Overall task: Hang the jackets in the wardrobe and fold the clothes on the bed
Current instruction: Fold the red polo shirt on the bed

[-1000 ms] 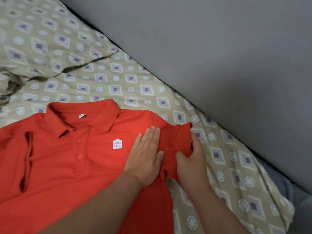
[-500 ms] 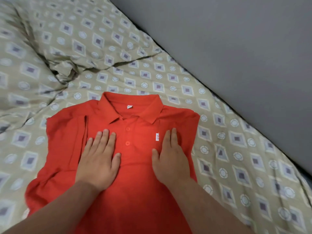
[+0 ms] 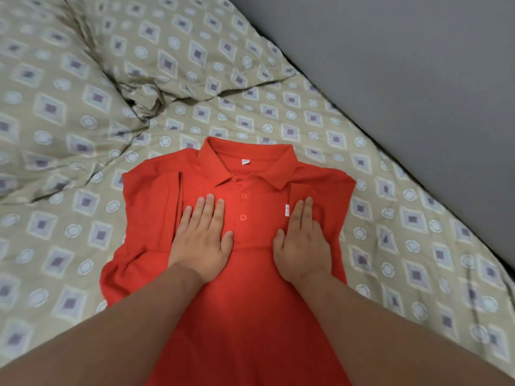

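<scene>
Red short-sleeved polo shirt (image 3: 250,307) lies face up at centre of frame on beige bedsheet with diamond-and-circle print (image 3: 390,218), collar toward top, both sides folded inward. Left hand (image 3: 202,240) flat on chest left of button placket, fingers straight, slightly apart. Right hand (image 3: 302,243) flat on folded right side, fingers straight and close together, thumb out. White chest label (image 3: 287,210) half hidden by fold; only "M" and "S" readable. White neck tag (image 3: 245,162): writing too small to read. Matching pillow (image 3: 55,93) upper left; grey wall (image 3: 404,65) upper right.
</scene>
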